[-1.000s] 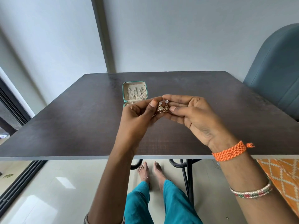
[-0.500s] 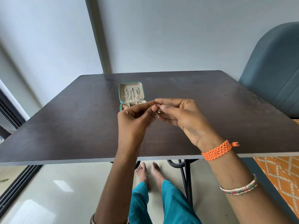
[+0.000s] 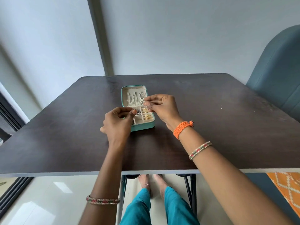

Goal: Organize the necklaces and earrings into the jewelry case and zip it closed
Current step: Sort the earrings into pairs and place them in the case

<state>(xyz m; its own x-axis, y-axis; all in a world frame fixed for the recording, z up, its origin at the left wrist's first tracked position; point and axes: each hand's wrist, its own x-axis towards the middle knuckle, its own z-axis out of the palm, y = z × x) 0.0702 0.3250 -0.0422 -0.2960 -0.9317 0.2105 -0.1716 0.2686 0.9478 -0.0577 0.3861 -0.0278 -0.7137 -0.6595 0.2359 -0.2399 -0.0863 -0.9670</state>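
A teal jewelry case [image 3: 142,126] lies open in the middle of the dark table [image 3: 219,130]. Silver necklaces [image 3: 134,99] hang in its cream lid. Gold earrings [image 3: 147,117] sit in the right compartments of the tray, and small silver pieces [image 3: 138,112] lie further left. My left hand [image 3: 116,124] hovers over the tray's left side, thumb and forefinger pinched together. My right hand [image 3: 161,107] is over the tray's back right, its fingertips pinched on a small earring that barely shows. What my left fingers pinch is too small to make out.
A blue padded chair [image 3: 279,75] stands at the table's right side. An orange patterned cloth [image 3: 287,185] lies below the near right edge. Grey walls close off the back. My legs and the table's black frame show under the near edge.
My hands held a pair of triangular earrings together in front of the case. They have since moved forward over the open tray and come apart, each still pinched.
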